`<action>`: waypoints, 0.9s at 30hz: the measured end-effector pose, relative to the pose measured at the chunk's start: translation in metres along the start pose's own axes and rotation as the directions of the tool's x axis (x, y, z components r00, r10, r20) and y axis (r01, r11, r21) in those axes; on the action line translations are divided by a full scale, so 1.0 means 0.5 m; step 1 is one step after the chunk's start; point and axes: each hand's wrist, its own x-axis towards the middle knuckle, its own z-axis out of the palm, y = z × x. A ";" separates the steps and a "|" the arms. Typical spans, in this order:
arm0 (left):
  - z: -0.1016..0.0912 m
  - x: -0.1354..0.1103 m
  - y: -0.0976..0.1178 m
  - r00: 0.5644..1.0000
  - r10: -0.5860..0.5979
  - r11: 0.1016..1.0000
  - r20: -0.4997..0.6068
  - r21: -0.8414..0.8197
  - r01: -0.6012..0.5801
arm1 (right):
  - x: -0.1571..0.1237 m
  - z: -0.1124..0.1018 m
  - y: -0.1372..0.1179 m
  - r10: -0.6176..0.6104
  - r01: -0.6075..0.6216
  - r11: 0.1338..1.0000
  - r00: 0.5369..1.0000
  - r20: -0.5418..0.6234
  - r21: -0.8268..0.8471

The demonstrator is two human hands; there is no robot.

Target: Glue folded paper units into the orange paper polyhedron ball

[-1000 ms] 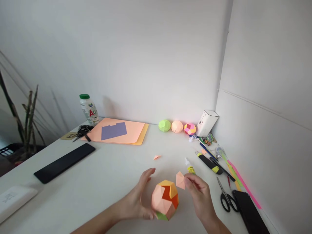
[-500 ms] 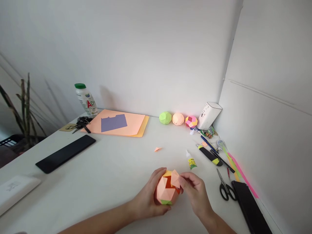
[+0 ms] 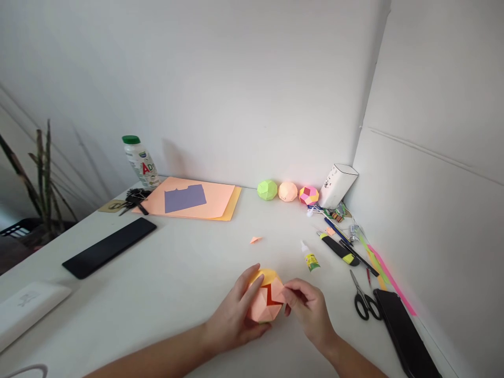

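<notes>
My left hand (image 3: pixel 238 310) is wrapped round the left side of a faceted paper ball (image 3: pixel 264 310), peach with a yellow top and a dark orange gap in its upper right. Between its thumb and fingers, my right hand (image 3: pixel 309 310) pinches a small peach paper piece (image 3: pixel 277 290) against the rim of that gap. Whether the piece is fastened to the ball there I cannot tell. Beyond the hands lie a small folded peach paper piece (image 3: pixel 255 240) and a glue bottle (image 3: pixel 311 257) with a white nozzle.
Three finished paper balls, one of them green (image 3: pixel 267 190), sit by the wall. A utility knife (image 3: pixel 337 249), scissors (image 3: pixel 366 299) and a black phone (image 3: pixel 405 331) lie at right. Peach paper sheets (image 3: pixel 220 197), a dark slab (image 3: pixel 110 247) and a bottle (image 3: pixel 142 165) are at left.
The ball has tilted, so more of its yellow top shows and its green underside is nearly hidden. My right hand has brought the paper piece lower and left, against the gap.
</notes>
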 end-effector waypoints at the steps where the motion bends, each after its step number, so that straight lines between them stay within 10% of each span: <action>1: 0.001 -0.001 -0.001 1.000 0.012 1.000 0.002 0.016 -0.012 | -0.001 0.001 0.002 0.015 -0.015 1.000 1.000 0.009 0.011; 27: 0.006 0.005 0.006 0.994 0.088 0.971 -0.060 0.228 -0.072 | 0.002 -0.008 -0.006 0.162 -0.170 0.982 0.982 0.101 0.085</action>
